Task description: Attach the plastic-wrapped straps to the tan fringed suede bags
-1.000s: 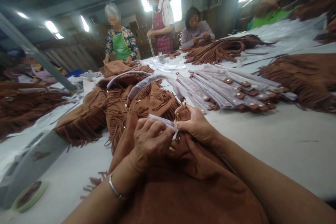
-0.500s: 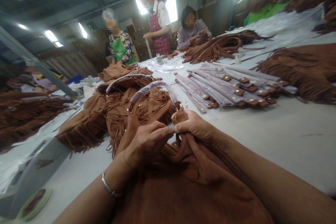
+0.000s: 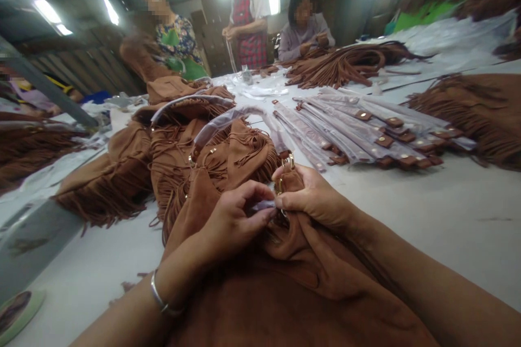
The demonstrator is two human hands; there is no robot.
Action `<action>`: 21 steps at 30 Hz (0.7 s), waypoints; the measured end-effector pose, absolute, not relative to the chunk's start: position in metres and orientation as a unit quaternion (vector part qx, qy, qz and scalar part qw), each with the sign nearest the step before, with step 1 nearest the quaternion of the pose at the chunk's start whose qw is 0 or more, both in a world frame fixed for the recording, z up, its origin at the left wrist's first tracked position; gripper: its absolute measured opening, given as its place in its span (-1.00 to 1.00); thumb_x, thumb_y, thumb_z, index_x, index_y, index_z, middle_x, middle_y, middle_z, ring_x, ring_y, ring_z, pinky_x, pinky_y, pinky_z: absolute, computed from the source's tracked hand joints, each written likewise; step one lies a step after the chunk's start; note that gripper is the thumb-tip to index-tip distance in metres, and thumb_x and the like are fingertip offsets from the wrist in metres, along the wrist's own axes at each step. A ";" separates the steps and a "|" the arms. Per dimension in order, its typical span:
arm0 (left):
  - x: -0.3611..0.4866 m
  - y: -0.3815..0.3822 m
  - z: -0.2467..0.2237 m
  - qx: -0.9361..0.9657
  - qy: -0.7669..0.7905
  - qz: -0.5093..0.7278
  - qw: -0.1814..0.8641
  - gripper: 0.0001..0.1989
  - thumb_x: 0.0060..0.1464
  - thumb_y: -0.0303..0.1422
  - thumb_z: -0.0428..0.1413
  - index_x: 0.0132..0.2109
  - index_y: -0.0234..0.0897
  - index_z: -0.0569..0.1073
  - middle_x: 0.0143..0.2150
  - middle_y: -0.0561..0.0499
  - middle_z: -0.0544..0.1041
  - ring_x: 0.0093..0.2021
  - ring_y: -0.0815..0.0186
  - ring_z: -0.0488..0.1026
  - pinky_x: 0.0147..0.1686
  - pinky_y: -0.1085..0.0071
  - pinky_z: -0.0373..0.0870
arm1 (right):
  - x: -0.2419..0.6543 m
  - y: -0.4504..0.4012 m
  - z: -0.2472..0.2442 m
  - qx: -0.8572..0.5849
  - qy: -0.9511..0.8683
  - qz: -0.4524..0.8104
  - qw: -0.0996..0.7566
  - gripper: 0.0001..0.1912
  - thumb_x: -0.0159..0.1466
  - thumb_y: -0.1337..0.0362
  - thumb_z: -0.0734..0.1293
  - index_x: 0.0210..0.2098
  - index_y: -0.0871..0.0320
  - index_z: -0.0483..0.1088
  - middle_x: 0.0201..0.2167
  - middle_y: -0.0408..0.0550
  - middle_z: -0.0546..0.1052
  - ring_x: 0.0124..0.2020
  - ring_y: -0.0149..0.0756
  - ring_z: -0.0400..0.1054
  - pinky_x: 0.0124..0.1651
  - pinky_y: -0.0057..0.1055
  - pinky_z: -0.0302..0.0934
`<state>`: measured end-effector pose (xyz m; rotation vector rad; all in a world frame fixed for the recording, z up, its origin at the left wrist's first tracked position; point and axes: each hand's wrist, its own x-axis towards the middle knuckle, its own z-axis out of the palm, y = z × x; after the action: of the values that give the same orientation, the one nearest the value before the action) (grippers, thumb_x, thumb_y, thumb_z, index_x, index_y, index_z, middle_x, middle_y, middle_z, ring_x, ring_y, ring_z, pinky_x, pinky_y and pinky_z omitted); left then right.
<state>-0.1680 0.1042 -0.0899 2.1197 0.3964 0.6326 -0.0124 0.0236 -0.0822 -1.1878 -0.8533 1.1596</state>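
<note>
A brown suede bag (image 3: 293,298) lies in front of me, with its top edge raised toward my hands. My right hand (image 3: 315,195) grips the bag's corner beside the gold zipper end (image 3: 279,186), thumb on the near side. My left hand (image 3: 238,217) pinches a small pale strip (image 3: 264,205), perhaps plastic film, against my right thumb at the zipper. The bag's handle (image 3: 232,115), wrapped in clear film, arches away beyond my hands. It joins the bag by gold rings (image 3: 288,160). My left fingers partly hide the zipper opening.
Several fringed brown bags (image 3: 109,173) are heaped to the left. Film-wrapped straps (image 3: 358,130) lie in a pile at the right, with fringe bundles (image 3: 342,65) behind. A tape roll (image 3: 30,309) lies at the lower left. Several people work across the table (image 3: 459,217).
My left fingers have opened into a rounder pinch, showing the pale strip between them. The view has tipped down a little. One co-worker at the left now lifts a brown piece.
</note>
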 end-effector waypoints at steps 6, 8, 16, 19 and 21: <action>-0.174 0.106 -0.096 0.810 0.165 0.269 0.494 -0.83 -0.02 -0.36 0.18 -0.25 -0.36 0.45 -0.38 -0.01 0.49 -0.42 0.41 0.39 -0.43 0.54 0.31 | -0.011 0.022 -0.080 -0.473 -0.390 0.552 0.566 -0.57 -0.12 0.44 0.43 -0.29 0.18 0.21 -0.46 -0.20 0.43 -0.46 -0.42 0.31 -0.40 -0.52 0.20; -0.176 0.108 -0.097 0.803 0.168 0.263 0.507 -0.83 -0.03 -0.36 0.19 -0.26 -0.36 0.46 -0.40 0.00 0.49 -0.44 0.42 0.38 -0.45 0.55 0.29 | -0.012 0.023 -0.081 -0.455 -0.395 0.561 0.568 -0.56 -0.13 0.44 0.45 -0.31 0.19 0.20 -0.41 -0.16 0.45 -0.41 -0.40 0.33 -0.35 -0.50 0.23; -0.176 0.114 -0.098 0.740 0.181 0.227 0.607 -0.79 -0.07 -0.33 0.23 -0.30 -0.39 0.48 -0.43 0.00 0.46 -0.46 0.44 0.35 -0.45 0.54 0.27 | -0.016 0.026 -0.088 -0.457 -0.402 0.529 0.591 -0.54 -0.10 0.37 0.47 -0.28 0.17 0.19 -0.34 -0.10 0.45 -0.37 -0.33 0.36 -0.30 -0.41 0.26; -0.176 0.115 -0.099 0.727 0.185 0.221 0.623 -0.78 -0.08 -0.33 0.23 -0.29 -0.39 0.47 -0.41 -0.01 0.47 -0.45 0.43 0.36 -0.44 0.53 0.28 | -0.017 0.025 -0.087 -0.465 -0.409 0.519 0.589 -0.56 -0.09 0.40 0.45 -0.28 0.17 0.19 -0.37 -0.11 0.45 -0.40 -0.35 0.36 -0.33 -0.45 0.25; -0.175 0.114 -0.100 0.726 0.187 0.220 0.625 -0.78 -0.08 -0.32 0.24 -0.30 -0.39 0.47 -0.39 -0.02 0.47 -0.44 0.42 0.37 -0.44 0.53 0.28 | -0.017 0.025 -0.086 -0.473 -0.413 0.512 0.586 -0.58 -0.09 0.43 0.43 -0.28 0.17 0.19 -0.41 -0.15 0.45 -0.45 -0.40 0.34 -0.38 -0.50 0.23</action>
<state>-0.1754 0.1142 -0.0995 1.6659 0.4281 0.5049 -0.0166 0.0253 -0.0863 -1.1033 -0.9628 1.1939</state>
